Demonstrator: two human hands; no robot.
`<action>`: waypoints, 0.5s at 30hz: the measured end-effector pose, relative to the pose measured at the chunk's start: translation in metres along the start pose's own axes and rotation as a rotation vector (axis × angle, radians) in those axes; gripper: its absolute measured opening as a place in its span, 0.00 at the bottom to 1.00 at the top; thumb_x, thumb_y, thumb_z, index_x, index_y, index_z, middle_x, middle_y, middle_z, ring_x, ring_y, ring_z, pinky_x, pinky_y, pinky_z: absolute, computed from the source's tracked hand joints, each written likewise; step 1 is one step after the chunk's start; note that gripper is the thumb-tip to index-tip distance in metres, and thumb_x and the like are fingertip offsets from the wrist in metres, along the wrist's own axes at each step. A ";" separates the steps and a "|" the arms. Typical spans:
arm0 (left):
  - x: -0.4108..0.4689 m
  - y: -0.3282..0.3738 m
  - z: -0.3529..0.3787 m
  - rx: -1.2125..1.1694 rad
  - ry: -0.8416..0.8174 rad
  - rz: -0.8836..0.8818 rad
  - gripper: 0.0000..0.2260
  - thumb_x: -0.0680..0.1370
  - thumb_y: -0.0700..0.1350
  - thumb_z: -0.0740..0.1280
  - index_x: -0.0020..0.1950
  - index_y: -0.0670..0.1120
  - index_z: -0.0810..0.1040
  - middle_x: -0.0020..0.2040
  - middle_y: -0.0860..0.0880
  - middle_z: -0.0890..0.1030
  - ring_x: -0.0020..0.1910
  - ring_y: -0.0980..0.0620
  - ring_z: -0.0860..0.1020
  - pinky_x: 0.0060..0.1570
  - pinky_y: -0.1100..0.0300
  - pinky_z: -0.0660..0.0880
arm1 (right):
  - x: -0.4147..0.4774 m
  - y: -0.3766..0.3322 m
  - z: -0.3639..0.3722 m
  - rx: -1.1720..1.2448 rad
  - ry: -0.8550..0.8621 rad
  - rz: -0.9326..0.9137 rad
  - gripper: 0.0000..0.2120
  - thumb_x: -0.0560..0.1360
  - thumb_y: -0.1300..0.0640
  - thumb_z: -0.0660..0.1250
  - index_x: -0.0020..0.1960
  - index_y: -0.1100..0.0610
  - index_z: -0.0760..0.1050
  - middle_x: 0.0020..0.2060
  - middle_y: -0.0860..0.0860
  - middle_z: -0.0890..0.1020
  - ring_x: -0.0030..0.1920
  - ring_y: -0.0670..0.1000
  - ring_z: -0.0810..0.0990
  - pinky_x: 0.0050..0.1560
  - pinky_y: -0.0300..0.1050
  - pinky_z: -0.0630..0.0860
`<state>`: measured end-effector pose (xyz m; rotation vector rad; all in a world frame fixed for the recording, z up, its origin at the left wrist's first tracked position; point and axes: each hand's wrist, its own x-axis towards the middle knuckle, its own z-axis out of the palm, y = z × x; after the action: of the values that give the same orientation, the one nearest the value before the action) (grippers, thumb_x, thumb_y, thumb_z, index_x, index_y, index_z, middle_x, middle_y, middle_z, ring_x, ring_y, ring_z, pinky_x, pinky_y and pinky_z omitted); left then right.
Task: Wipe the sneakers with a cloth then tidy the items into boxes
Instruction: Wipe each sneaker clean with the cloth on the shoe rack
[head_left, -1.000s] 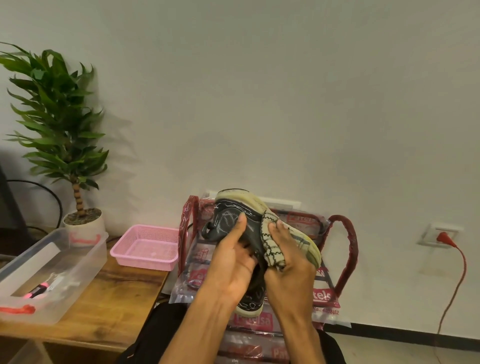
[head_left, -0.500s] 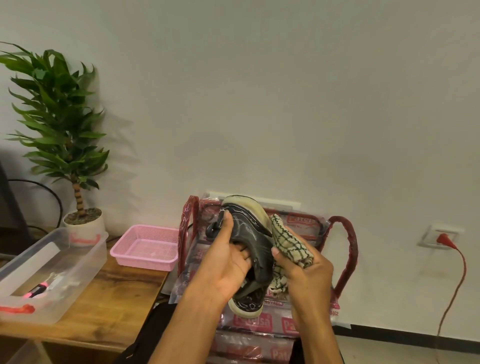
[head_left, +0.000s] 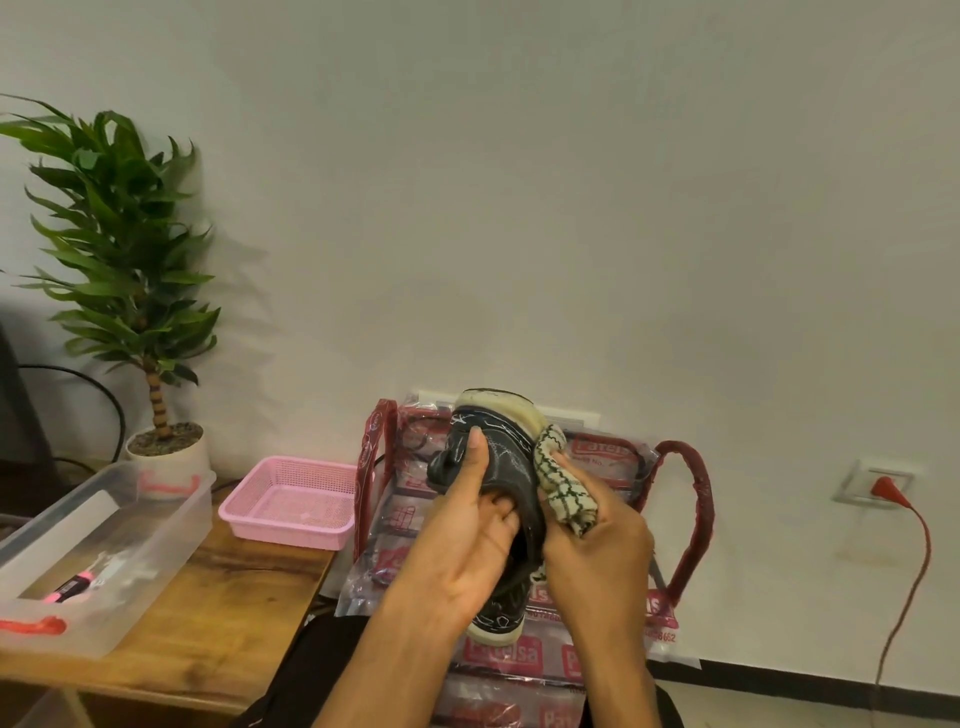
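A black sneaker (head_left: 504, 462) with a cream sole is held up in front of me, toe pointing up. My left hand (head_left: 467, 540) grips it, thumb lying up the side and fingers curled into the opening. My right hand (head_left: 597, 551) holds a bunched cream cloth (head_left: 563, 486) with dark green checks and presses it against the sneaker's right side, near the sole. The heel end shows below my hands.
A red-framed rack wrapped in printed plastic (head_left: 685, 499) stands behind the sneaker. On the wooden table (head_left: 218, 597) at left sit a pink basket (head_left: 291, 504), a clear plastic box (head_left: 104, 545) holding small items, and a potted plant (head_left: 130, 270). A red plug and cable (head_left: 893, 493) hang at right.
The sneaker has turned more upright in my left hand. My right hand with the cloth has slid from the sole's edge down along the sneaker's right side.
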<state>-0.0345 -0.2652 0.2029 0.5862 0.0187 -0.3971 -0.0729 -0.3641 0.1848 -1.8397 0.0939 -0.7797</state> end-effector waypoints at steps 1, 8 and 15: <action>0.000 -0.001 0.001 -0.009 -0.005 0.007 0.22 0.79 0.54 0.63 0.63 0.37 0.75 0.56 0.37 0.83 0.55 0.45 0.83 0.58 0.52 0.75 | -0.002 -0.003 0.001 0.003 -0.008 -0.013 0.26 0.69 0.71 0.69 0.61 0.48 0.79 0.53 0.45 0.83 0.53 0.38 0.79 0.52 0.34 0.78; 0.007 -0.007 0.003 -0.031 0.006 0.056 0.23 0.78 0.54 0.64 0.65 0.37 0.74 0.57 0.38 0.83 0.58 0.45 0.81 0.63 0.52 0.73 | 0.007 -0.002 0.004 -0.004 0.031 0.006 0.32 0.66 0.76 0.66 0.60 0.46 0.77 0.53 0.48 0.83 0.50 0.40 0.81 0.48 0.36 0.80; 0.010 -0.006 0.007 0.010 0.025 0.134 0.22 0.77 0.53 0.66 0.64 0.39 0.75 0.57 0.40 0.83 0.58 0.47 0.82 0.62 0.54 0.74 | 0.019 -0.002 0.004 -0.002 0.013 0.035 0.30 0.66 0.77 0.65 0.60 0.51 0.79 0.48 0.46 0.83 0.47 0.42 0.82 0.44 0.36 0.80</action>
<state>-0.0285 -0.2773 0.2040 0.5985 0.0012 -0.2595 -0.0562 -0.3676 0.1943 -1.8302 0.1353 -0.7670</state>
